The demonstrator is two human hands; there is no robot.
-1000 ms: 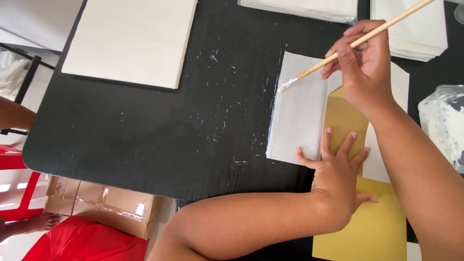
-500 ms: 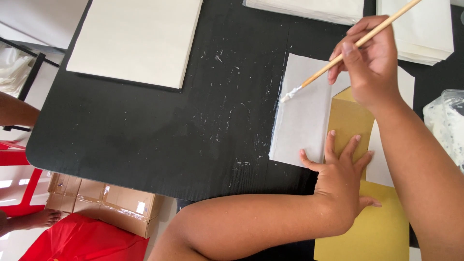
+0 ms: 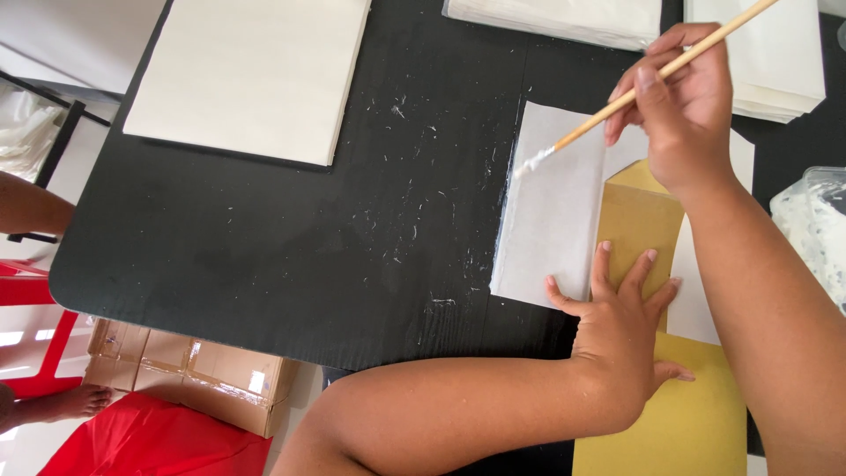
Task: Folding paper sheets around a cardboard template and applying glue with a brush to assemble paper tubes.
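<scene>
The right hand (image 3: 683, 106) pinches a thin wooden brush (image 3: 652, 79), its white-loaded tip touching the far left edge of a white paper sheet (image 3: 551, 220). The left hand (image 3: 621, 330) lies flat, fingers spread, pressing the sheet's near edge and a mustard-yellow paper envelope (image 3: 670, 414). Left lies bare black tabletop (image 3: 308, 256); far left, a cream paper stack (image 3: 251, 75). A brown cardboard box (image 3: 189, 375) sits below the near edge.

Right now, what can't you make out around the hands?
- Yellow sheet: head view, part hidden under left hand; bottom cut off.
- Brush handle: end leaves the top edge, right hand covers its middle.
- Clear container: cut off at the right edge, contents unclear.
</scene>
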